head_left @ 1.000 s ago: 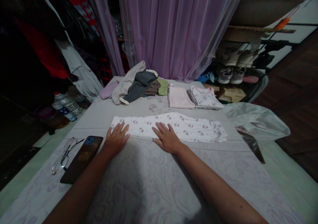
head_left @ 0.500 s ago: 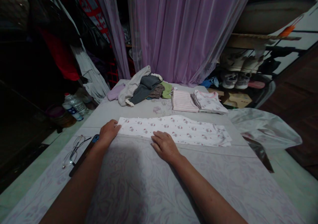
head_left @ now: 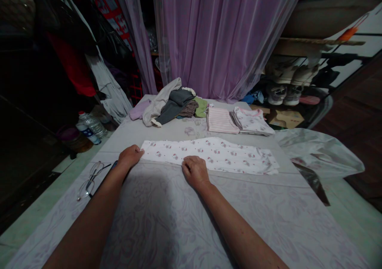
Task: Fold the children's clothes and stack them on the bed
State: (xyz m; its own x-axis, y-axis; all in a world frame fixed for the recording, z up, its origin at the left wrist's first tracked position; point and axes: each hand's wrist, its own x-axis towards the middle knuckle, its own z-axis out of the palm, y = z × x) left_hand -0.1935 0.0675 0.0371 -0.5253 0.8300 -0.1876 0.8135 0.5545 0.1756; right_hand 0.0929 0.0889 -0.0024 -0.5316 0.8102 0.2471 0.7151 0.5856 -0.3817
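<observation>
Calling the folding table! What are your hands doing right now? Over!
Left hand at the left end of the white printed cloth. Right hand on its near edge. Glasses beside the left arm. Over.

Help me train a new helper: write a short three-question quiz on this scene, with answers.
1. True or false: the left hand and the right hand both touch the white printed garment.

2. Multiple choice: which lies nearer the left forearm?
A. Eyeglasses
B. A plastic water bottle

3. Fill in the blank: the folded garment beside the folded printed garment has a ____ pattern.

Key: 1. True. 2. A. 3. Striped.
</observation>
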